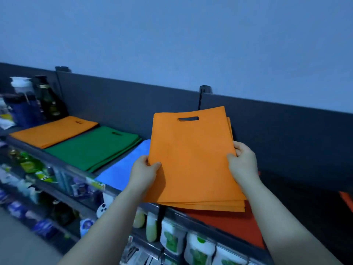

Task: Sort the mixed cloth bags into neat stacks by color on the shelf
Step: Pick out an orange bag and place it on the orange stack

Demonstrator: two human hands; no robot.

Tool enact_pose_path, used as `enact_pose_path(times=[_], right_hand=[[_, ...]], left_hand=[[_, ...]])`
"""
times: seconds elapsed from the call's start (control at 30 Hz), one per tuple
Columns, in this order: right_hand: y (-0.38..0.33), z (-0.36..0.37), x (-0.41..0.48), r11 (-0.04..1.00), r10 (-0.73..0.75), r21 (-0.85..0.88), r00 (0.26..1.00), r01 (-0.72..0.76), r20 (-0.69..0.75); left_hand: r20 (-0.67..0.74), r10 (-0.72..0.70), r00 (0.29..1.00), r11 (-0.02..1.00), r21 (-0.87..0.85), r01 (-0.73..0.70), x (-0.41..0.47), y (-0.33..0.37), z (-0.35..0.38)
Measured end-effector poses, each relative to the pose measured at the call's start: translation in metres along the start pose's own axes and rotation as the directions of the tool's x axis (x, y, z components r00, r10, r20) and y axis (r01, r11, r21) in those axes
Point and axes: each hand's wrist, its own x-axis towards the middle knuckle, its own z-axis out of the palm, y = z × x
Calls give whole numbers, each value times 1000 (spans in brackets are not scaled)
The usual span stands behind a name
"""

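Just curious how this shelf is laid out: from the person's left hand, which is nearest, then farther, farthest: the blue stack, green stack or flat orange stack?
1. The blue stack, just left of the left hand that grips the held orange bags.
2. The green stack, further left.
3. The flat orange stack, at the far left end.

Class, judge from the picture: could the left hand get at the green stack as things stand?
Likely yes, once freed: the left hand grips the orange bags, but nothing stands between it and the green stack, only the blue stack.
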Motion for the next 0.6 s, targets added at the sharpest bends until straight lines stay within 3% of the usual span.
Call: enact_pose_path(times=[0.33, 0.6], right_hand=[[-53, 195, -36, 998, 46, 26, 983, -51, 179], [-92, 321, -25, 998, 49, 32, 945, -63, 323]], left_hand=[[-113, -54, 992, 990, 124, 68, 52, -38, -184], [-226, -136, 965, 981, 108, 163, 108, -70, -276]])
